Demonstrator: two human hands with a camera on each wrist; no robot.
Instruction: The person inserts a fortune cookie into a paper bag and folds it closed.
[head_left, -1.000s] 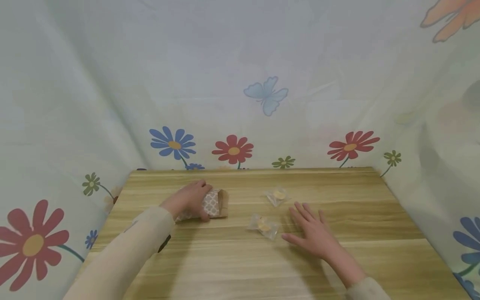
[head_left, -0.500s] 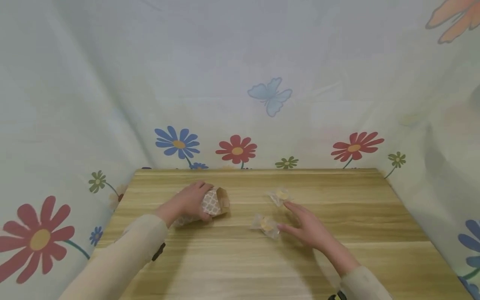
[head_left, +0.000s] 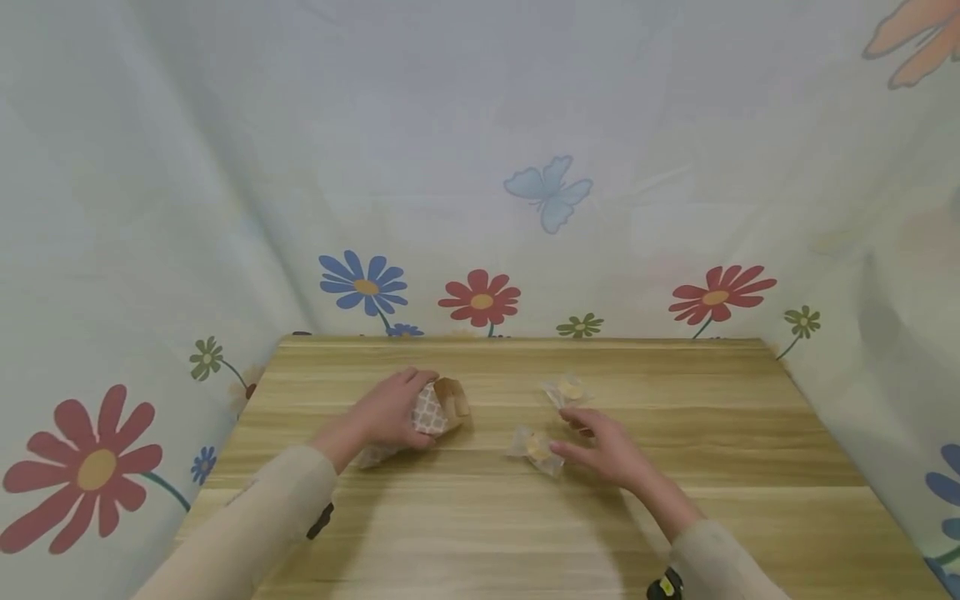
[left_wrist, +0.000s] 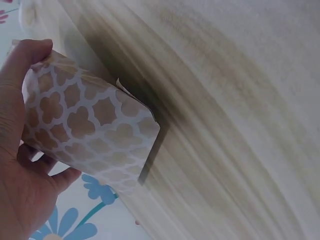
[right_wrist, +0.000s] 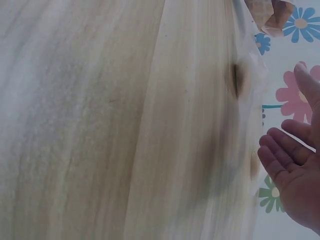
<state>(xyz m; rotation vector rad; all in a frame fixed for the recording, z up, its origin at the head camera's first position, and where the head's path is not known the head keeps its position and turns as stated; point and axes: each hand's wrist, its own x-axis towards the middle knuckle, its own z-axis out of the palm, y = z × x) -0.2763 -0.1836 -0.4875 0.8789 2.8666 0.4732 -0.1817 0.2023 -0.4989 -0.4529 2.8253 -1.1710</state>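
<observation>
My left hand (head_left: pixel 393 414) grips a small paper bag (head_left: pixel 429 410), brown inside, with a white lattice pattern outside. The bag lies on its side on the wooden table, its mouth facing right. In the left wrist view my thumb and fingers wrap its closed end (left_wrist: pixel 85 115). Two small clear packets, each with a pale yellow piece inside, lie right of the bag: a far packet (head_left: pixel 570 389) and a near packet (head_left: pixel 538 447). My right hand (head_left: pixel 607 450) hovers beside them, thumb and fingers spread apart, holding nothing. The right wrist view shows its relaxed fingers (right_wrist: pixel 287 150).
The wood-grain table (head_left: pixel 480 533) ends at a back edge against a white cloth backdrop (head_left: pixel 420 167) printed with flowers and a butterfly. The same cloth rises on both sides. A dark wrist device (head_left: pixel 663 586) sits at my right cuff.
My right hand has moved left toward the packets, its fingers bending and drawing together. My left hand has tilted the bag, so its open mouth shows more.
</observation>
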